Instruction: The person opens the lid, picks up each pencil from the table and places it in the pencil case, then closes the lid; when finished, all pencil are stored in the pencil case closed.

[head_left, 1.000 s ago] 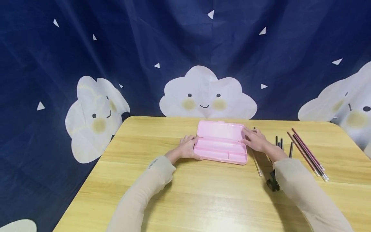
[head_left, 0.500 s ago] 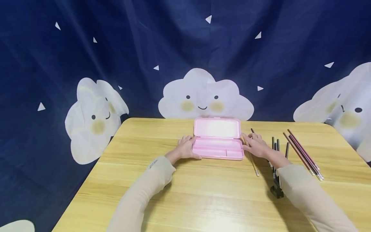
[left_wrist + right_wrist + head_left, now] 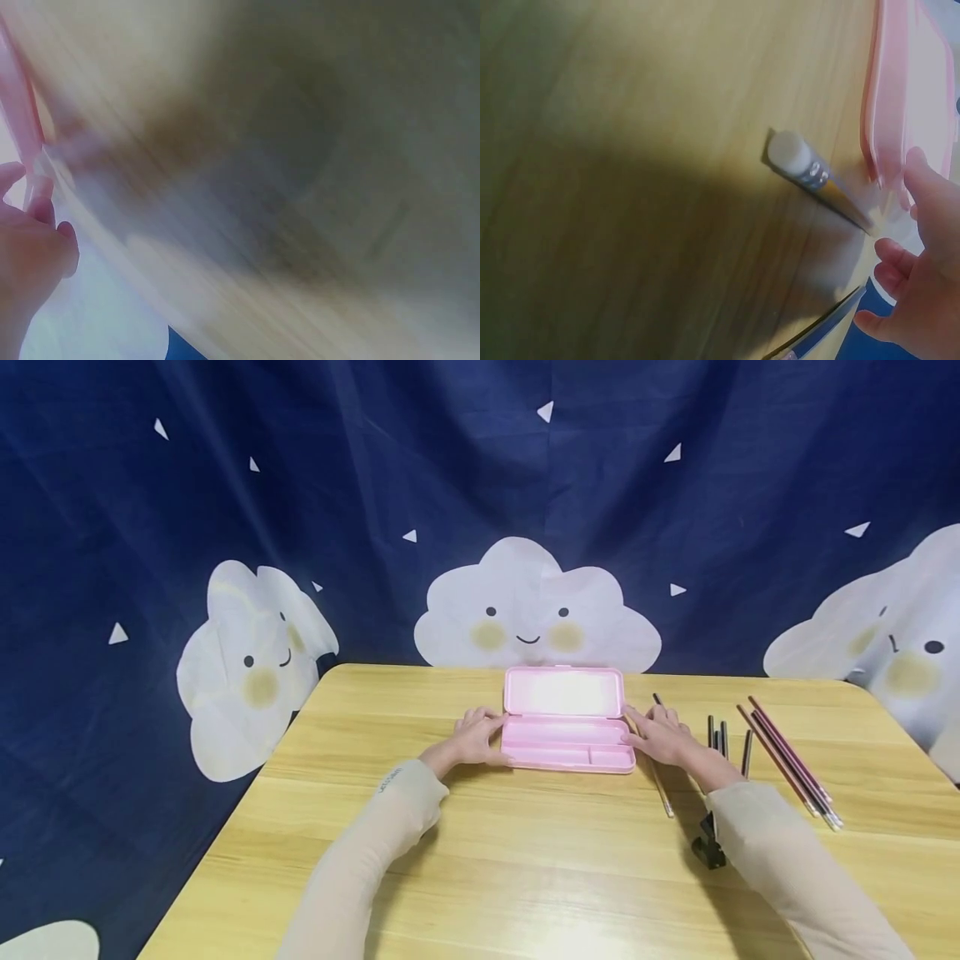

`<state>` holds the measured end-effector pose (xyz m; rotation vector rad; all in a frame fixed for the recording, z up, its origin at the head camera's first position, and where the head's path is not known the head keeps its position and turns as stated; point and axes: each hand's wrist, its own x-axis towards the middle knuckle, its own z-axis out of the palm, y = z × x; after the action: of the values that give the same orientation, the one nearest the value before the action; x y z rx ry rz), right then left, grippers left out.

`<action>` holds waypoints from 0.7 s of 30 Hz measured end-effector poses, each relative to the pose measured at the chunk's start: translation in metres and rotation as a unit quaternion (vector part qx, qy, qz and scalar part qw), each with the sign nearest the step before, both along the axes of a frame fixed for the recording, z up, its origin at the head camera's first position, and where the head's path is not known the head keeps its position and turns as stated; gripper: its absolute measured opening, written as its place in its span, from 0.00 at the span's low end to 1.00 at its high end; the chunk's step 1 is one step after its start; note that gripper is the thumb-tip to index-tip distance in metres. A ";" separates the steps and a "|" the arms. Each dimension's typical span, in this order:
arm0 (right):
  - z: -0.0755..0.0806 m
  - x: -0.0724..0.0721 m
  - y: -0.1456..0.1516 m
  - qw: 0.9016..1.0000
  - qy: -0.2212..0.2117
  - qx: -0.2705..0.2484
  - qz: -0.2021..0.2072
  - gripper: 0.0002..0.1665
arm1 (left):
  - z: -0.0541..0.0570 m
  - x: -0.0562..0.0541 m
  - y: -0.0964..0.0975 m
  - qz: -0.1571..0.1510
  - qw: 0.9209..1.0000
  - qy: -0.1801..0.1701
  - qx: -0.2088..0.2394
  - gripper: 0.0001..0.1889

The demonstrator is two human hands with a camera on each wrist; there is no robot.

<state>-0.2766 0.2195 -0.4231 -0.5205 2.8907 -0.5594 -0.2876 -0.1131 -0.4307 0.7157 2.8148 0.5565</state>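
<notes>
A pink pencil case point(image 3: 567, 757) lies unfolded on the table, its lid point(image 3: 564, 692) laid back toward the curtain. Its divided tray has no pencils in it. At the case's left side, my left hand point(image 3: 474, 739) has thumb and fingers spread along the edge. My right hand point(image 3: 663, 737) rests at the right side, its thumb against the tray's edge near the hinge. In the right wrist view, that thumb meets the pink rim while the other fingers bend loosely. Partly under the right hand lies a pencil point(image 3: 663, 792) with a white eraser point(image 3: 789, 153).
Several dark pencils point(image 3: 723, 737) stick out past my right forearm. Farther right, a bundle of red and black pencils point(image 3: 791, 760) lies slanted. A small black object point(image 3: 708, 852) sits beside the right sleeve. A navy curtain with clouds point(image 3: 537, 602) hangs behind the wooden table point(image 3: 525, 860).
The pencil case has turned from slightly skewed to nearly square with the table's back edge. My right hand has slid from the lid's corner down toward the hinge.
</notes>
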 end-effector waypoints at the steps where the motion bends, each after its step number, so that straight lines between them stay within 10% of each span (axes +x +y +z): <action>1: 0.000 0.000 0.000 1.000 -0.001 -0.001 0.000 0.35 | 0.000 0.000 -0.001 0.002 1.000 0.003 -0.008 0.47; 21: 0.026 0.023 0.045 0.999 0.011 -0.038 -0.020 0.37 | 0.008 0.000 0.005 0.005 1.000 -0.008 -0.026 0.48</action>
<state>-0.2531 0.2644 -0.3972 -0.4825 2.9157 -0.6772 -0.2871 -0.1081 -0.4225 0.6841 2.8085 0.4872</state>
